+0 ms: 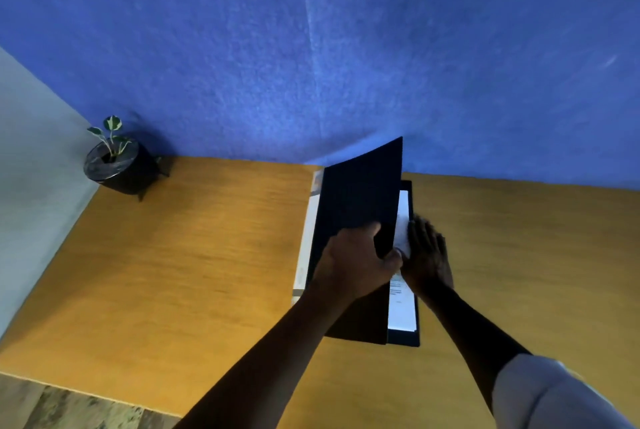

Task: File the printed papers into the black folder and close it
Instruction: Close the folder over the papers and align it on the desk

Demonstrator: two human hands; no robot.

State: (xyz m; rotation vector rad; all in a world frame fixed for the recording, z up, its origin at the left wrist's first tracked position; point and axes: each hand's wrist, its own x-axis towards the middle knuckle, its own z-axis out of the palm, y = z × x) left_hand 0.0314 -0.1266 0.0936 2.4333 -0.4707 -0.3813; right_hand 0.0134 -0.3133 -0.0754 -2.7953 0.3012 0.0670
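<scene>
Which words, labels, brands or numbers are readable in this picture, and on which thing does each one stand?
No text can be read here.
Printed papers in the black folder: a few dark lines of print, too small and blurred to read.
White object under the folder's left edge: faint marks, not readable.
Plant pot: no label visible.

Black folder half-closed over printed papers.

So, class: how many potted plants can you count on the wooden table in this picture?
1. The potted plant stands in the far left corner of the table, against the blue wall, well away from the black folder. Nothing else here looks able to hide another.
</scene>
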